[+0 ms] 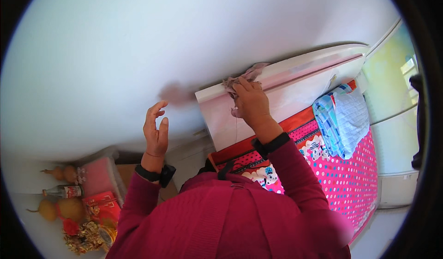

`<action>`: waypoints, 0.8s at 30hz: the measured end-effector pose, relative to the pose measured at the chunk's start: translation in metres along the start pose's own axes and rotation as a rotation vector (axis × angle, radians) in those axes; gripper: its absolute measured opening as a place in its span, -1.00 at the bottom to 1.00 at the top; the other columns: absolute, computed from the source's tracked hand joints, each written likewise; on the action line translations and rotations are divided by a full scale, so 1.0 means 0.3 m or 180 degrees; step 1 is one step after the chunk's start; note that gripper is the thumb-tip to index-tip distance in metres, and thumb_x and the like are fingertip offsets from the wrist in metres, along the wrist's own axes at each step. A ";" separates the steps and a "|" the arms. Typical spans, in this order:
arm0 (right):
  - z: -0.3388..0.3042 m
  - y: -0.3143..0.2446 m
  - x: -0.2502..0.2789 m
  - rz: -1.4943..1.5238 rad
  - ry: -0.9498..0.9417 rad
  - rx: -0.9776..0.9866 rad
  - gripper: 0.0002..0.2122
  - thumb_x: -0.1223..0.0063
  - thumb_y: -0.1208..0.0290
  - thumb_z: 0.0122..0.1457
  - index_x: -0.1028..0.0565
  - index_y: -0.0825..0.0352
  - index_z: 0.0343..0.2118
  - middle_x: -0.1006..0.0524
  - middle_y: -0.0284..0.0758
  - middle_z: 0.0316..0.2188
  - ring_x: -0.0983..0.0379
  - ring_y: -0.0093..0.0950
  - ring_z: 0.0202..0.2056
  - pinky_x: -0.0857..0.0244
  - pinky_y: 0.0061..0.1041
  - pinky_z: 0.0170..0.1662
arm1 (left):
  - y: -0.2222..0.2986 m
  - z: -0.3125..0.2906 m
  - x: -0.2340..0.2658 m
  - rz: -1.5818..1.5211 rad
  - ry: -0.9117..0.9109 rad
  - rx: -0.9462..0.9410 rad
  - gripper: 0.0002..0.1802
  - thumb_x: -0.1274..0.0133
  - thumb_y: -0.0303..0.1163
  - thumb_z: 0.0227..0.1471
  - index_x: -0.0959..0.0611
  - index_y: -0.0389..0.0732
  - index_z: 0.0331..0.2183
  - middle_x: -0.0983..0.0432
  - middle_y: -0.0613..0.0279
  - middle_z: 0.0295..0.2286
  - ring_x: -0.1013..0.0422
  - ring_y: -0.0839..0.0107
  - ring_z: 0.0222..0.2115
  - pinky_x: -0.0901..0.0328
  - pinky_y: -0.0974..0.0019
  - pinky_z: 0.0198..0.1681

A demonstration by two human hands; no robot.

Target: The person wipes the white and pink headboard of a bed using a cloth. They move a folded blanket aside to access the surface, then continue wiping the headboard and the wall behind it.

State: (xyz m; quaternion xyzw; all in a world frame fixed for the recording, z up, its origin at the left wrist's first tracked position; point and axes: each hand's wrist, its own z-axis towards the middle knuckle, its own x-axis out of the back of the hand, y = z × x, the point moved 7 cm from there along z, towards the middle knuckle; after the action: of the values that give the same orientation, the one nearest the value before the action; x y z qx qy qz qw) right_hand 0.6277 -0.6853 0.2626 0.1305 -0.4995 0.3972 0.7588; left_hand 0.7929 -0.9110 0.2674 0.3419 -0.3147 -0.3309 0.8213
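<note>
Bunched under my right hand (251, 103) is a crumpled greyish-pink cloth (251, 73). The fingers press it onto the top edge of a white headboard (318, 58) near its left end, and part of the cloth trails along that edge to the right. My left hand (156, 127) is raised in front of the pale wall (115, 51), left of the headboard. Its fingers are bent and apart, with nothing in them. Both wrists wear dark bands.
Right of me is a bed with a pink dotted cover (346, 185), and folded blue-and-white bedding (344, 120) lies on it. At lower left, gourds (71, 208), a glass bottle (63, 191) and a red packet (99, 206) crowd together. A pale glossy cabinet (392, 93) stands at far right.
</note>
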 end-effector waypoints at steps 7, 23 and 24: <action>-0.008 -0.109 -0.042 0.0382 -0.0052 0.0174 -0.38 -0.44 0.38 -0.45 -0.45 0.16 -0.17 -0.44 -0.33 0.00 -0.39 -0.27 -0.07 -0.41 -0.27 -0.09 | 0.006 -0.004 0.004 0.0098 -0.0043 0.0054 -0.59 0.09 -0.37 0.16 -0.48 -0.31 0.03 -0.46 0.07 -0.04 -0.37 0.26 -0.04 -0.28 0.22 -0.01; -0.153 -0.224 -0.184 0.0515 0.1155 0.1194 -0.82 -0.13 0.29 0.04 -0.52 0.05 -0.26 -0.41 -0.56 -0.10 -0.35 -0.58 -0.11 -0.24 -0.41 -0.26 | 0.108 0.143 -0.127 0.0698 -0.0514 -0.0828 -0.63 0.12 -0.50 0.14 -0.48 -0.35 0.00 -0.49 0.01 -0.06 -0.43 0.19 -0.13 -0.35 0.20 -0.09; -0.163 -0.225 -0.205 0.0521 0.1195 0.1177 -0.84 -0.11 0.30 0.04 -0.52 0.06 -0.28 -0.41 -0.55 -0.12 -0.35 -0.59 -0.11 -0.24 -0.41 -0.25 | 0.116 0.157 -0.137 0.0755 -0.0559 -0.0896 -0.63 0.12 -0.52 0.13 -0.47 -0.35 0.00 -0.50 0.01 -0.06 -0.43 0.19 -0.14 -0.36 0.20 -0.10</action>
State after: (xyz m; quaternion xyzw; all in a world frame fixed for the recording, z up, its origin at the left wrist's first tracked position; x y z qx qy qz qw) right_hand 0.6976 -0.7292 0.2002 0.1501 -0.2781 0.5589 0.7667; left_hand 0.7453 -0.8774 0.3089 0.1541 -0.3738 -0.3012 0.8636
